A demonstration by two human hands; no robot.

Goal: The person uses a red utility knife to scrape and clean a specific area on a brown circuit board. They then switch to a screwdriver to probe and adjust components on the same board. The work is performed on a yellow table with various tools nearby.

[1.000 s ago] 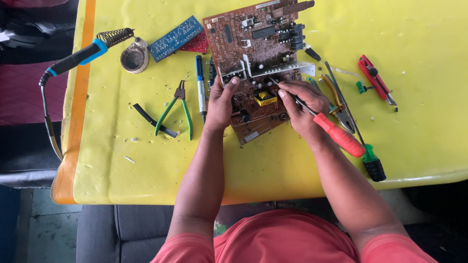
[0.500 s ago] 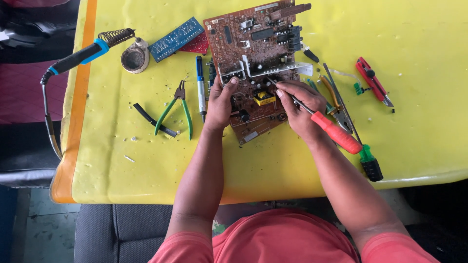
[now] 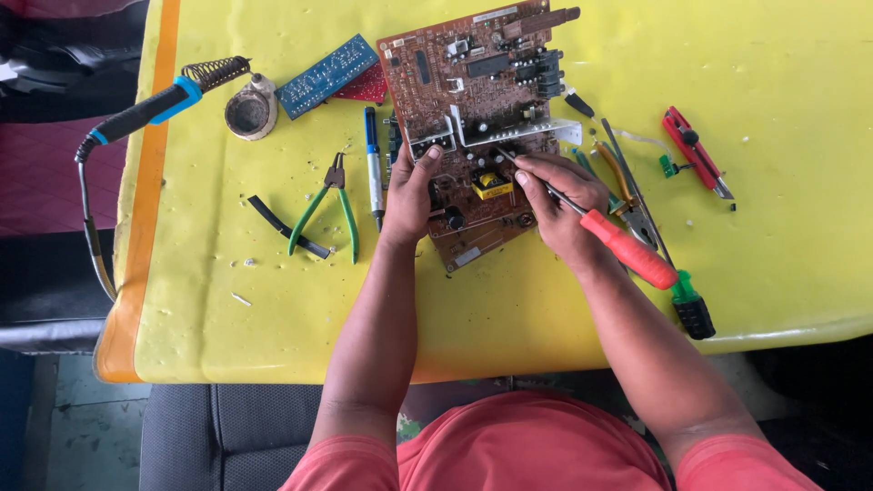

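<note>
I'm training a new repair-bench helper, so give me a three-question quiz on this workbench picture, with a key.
1. Which tool does the right hand hold?
A. green-handled pliers
B. red-handled screwdriver
C. soldering iron

2. True or false: the left hand rests on the brown circuit board.

3. Fill in: the small blue circuit board lies on the ____ table.

Key:
1. B. The red-handled screwdriver has its tip on the brown circuit board; the green-handled pliers and soldering iron lie untouched.
2. True. It rests on the board's left edge.
3. Yellow; see the yellow table.
</note>
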